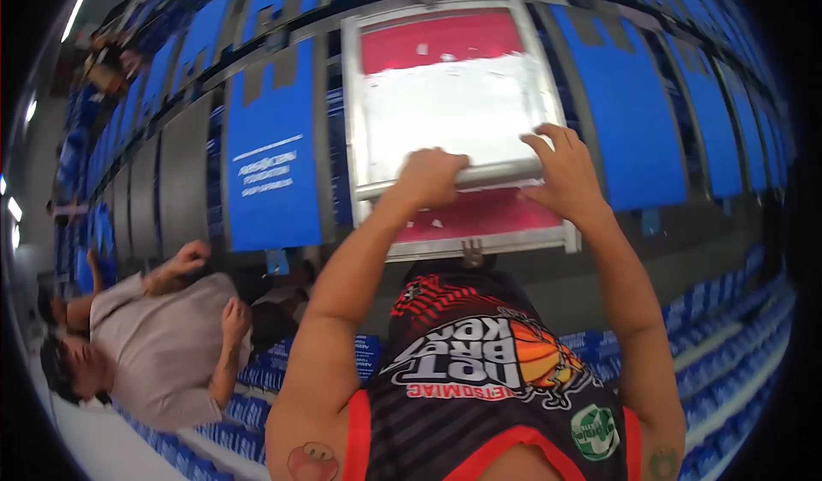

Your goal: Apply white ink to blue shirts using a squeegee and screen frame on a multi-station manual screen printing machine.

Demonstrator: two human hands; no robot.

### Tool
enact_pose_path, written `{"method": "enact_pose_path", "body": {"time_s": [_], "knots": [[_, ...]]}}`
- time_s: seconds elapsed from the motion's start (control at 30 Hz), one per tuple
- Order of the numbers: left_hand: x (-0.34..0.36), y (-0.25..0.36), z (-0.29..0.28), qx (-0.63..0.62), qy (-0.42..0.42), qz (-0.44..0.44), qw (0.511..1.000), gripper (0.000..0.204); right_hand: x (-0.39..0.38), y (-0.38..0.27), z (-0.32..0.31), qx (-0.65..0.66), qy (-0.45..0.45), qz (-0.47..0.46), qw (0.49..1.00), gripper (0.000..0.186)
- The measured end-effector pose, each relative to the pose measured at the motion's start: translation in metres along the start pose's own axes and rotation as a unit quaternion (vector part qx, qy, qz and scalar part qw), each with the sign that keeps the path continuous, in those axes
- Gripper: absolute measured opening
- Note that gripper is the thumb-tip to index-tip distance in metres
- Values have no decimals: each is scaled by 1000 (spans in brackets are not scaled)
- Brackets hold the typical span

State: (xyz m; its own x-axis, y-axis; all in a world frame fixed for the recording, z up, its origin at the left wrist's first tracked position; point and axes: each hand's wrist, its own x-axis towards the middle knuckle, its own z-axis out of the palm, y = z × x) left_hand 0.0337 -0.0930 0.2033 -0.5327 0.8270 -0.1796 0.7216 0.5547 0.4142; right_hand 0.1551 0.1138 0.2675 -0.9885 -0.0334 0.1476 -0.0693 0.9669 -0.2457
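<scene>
A screen printing frame (349, 104) with a pale metal border lies in front of me. Its mesh is dark pink at the far and near ends, with a broad white area (441, 113) between them. Across the mesh lies a squeegee (505, 173) with a rounded silvery bar. My left hand (432, 177) is closed over the bar left of its middle. At its right end, my right hand (565, 173) has fingers and thumb spread apart, above and below the bar. Whether the right fingertips touch it, I cannot tell.
Blue fabric pieces (272, 147) with grey straps lie in a row on both sides of the frame, including a blue panel (621, 113) to the right. A co-worker in a light shirt (163, 344) stands at the left. Stacked blue pieces (711, 310) fill racks behind me.
</scene>
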Motion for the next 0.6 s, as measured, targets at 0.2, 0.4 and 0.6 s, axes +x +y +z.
{"method": "enact_pose_path", "body": {"time_s": [0.2,0.4,0.6], "knots": [[0,-10,30,11,30,-27,999,35,11,47,49,-153,-241,70,956,26],[-62,-56,65,36,203,-37,978,20,-45,63,89,-137,-133,75,979,27],[55,-163,-38,123,132,-148,972,20,174,101,105,-186,-89,12,978,21]]}}
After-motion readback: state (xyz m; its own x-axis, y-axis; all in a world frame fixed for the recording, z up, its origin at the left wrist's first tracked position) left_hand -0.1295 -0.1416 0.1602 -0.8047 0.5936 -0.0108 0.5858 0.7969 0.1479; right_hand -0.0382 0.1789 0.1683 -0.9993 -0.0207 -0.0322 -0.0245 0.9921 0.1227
